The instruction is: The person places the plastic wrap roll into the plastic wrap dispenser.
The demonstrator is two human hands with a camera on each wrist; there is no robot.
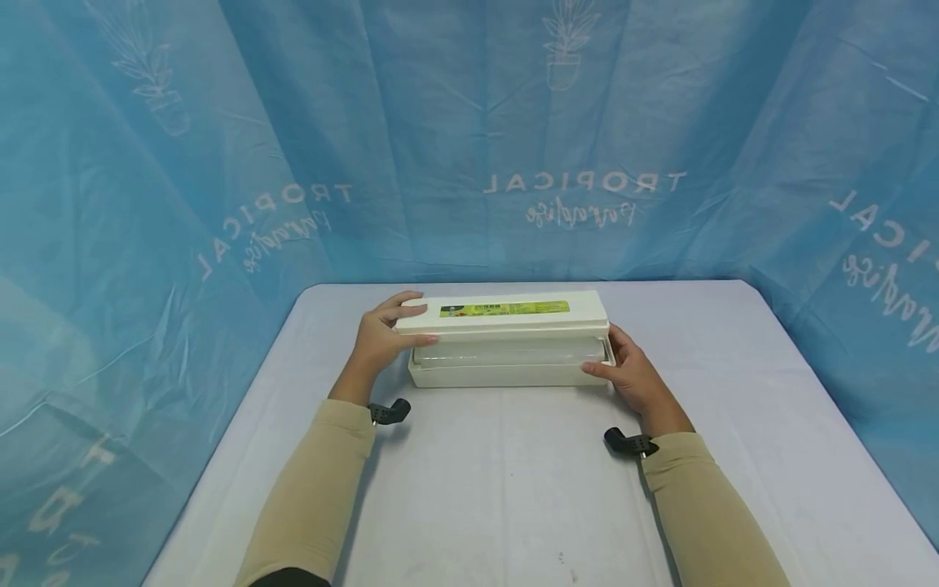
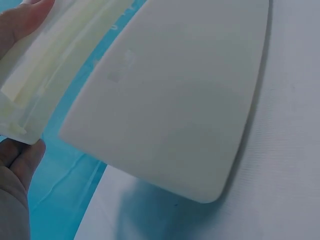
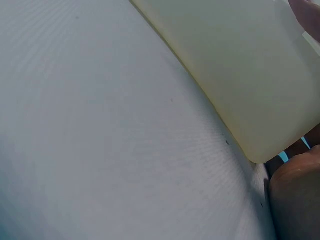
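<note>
A white cling film dispenser stands on the table, with a roll of clear film (image 1: 506, 352) showing inside its box (image 1: 506, 377). Its long lid (image 1: 513, 324), marked with a yellow-green label (image 1: 504, 309), is raised above the box at the left. My left hand (image 1: 376, 342) grips the lid's left end, thumb along the front edge and fingers over the top and under it. At the other end my right hand (image 1: 637, 377) holds the box, thumb on the front wall and fingers behind the right side. The left wrist view shows a gap between lid (image 2: 70, 65) and box (image 2: 170, 105).
A white cloth covers the table (image 1: 506, 481). Blue printed curtains (image 1: 440, 147) hang behind it and along both sides. Each wrist carries a small black camera, one at the left (image 1: 391, 411) and one at the right (image 1: 628, 443).
</note>
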